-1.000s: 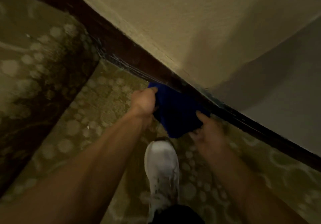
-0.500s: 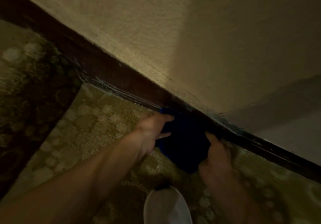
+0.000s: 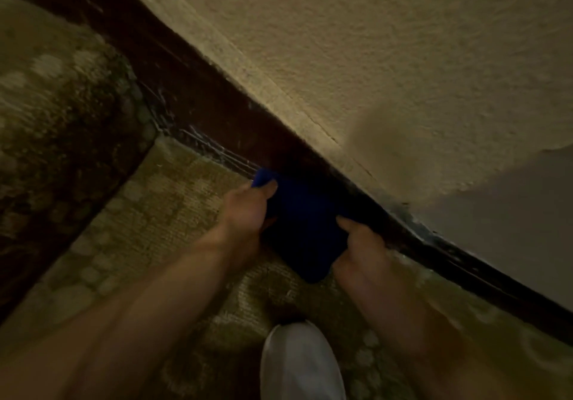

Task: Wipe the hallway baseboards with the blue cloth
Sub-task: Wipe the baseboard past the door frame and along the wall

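A dark blue cloth point(image 3: 305, 229) hangs stretched between both hands, low against the dark brown baseboard point(image 3: 198, 114) that runs diagonally from upper left to lower right. My left hand point(image 3: 248, 210) grips the cloth's upper left corner, thumb on top. My right hand point(image 3: 361, 244) pinches its right edge, with the thumb lying on the fabric. The cloth's upper edge touches the baseboard, and its lower end hangs near the carpet. The light is dim and the fingers behind the cloth are hidden.
A textured cream wall point(image 3: 387, 58) rises above the baseboard. Patterned olive carpet point(image 3: 173, 219) covers the floor, with a darker carpet border point(image 3: 71, 126) at left. My white shoe point(image 3: 300, 365) stands just below the hands. Pale scuffs mark the baseboard's foot point(image 3: 210, 148).
Both hands and the cloth have gone from mid-air down and against the baseboard. The view has tilted toward the wall, so the shoe sits lower in the frame.
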Motion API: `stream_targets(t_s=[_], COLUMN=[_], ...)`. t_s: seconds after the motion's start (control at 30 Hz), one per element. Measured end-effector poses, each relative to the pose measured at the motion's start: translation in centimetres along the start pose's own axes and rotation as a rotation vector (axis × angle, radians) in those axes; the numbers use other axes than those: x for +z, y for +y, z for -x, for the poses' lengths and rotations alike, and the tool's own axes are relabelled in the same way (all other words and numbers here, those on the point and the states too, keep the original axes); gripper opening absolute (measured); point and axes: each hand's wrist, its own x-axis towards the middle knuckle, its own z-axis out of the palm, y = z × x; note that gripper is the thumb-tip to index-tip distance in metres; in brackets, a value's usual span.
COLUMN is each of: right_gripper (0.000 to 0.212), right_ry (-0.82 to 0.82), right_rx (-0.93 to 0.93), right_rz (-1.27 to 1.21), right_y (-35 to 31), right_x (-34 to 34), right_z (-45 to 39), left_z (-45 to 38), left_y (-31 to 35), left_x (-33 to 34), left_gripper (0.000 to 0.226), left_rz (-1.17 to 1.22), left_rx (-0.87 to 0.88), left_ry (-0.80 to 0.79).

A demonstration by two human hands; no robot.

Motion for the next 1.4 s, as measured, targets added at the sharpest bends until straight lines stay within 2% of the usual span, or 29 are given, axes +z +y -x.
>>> stream_targets(t_s=[0.1,0.2,0.27,0.37,0.47,0.5,0.6,0.73,0.87,1.0,1.13,1.27,1.33,1.4], right_gripper=[0.038,0.031,0.033,0.039,0.059,0.056,0.039,0.045,0.055,0.042,0.037,0.03,0.027,0.031], right_ry=[0.031,-0.123,-0.18,-0.154,-0.079,-0.066,-0.056,-0.207,-0.23,-0.176,-0.191,-0.355,-0.429,-0.379], right_rx=[-0.02,-0.063,-0.093,-0.143,-0.124,-0.075,0.053,0.12,0.088,0.117,0.153,0.067,0.076,0.092], right_rz=[-0.038,-0.107,-0.108,-0.036,0.018,0.03,0.065,0.036,0.109,0.163,0.129,-0.044,-0.078,-0.036], right_y=[-0.2,-1.5,-2.3,-1.1,1.2,1.7,2.2,3.2,5.1,5.3,4.5,1.8,1.1,2.2], right_x=[0.9,1.2,1.5,2.1,2.3,2.7,4.3,10.1,14.0,11.6,12.6,13.8,13.9,13.9], right_z=[0.8,2.8,3.5,2.7,1.1,0.6,-1.4,-1.5,-1.8,-2.3,-0.2,3.6,4.2,3.0], left_z=[0.1,0.7,0.9,-0.2,-1.7,-2.0,-2.3,-3.3,-4.3,-4.9,-4.4,-2.5,-2.5,-4.0], left_y=[0.6,2.7,3.4,2.5,1.3,1.2,1.9,6.5,8.9,6.3,7.6,10.8,10.9,9.6], left_x=[-0.8,-1.1,-0.9,-1.6,-3.3,-3.9,-5.3,-7.8,-7.9,-7.6,-8.0,-7.3,-7.0,-7.4], left_gripper=[0.005,0.008,0.011,0.014,0.005,0.004,0.007,0.015,0.006,0.012,0.017,0.012,0.01,0.015], left_rz=[0.065,0.104,0.077,0.029,0.025,0.019,-0.013,0.168,0.183,0.127,0.254,0.319,0.305,0.26], left_rx=[0.001,0.174,0.231,0.19,0.022,0.008,0.082,0.23,0.305,0.324,0.252,0.486,0.514,0.422], left_ry=[-0.014,-0.055,-0.06,-0.011,0.065,0.088,0.171,0.404,0.506,0.481,0.386,0.311,0.357,0.408])
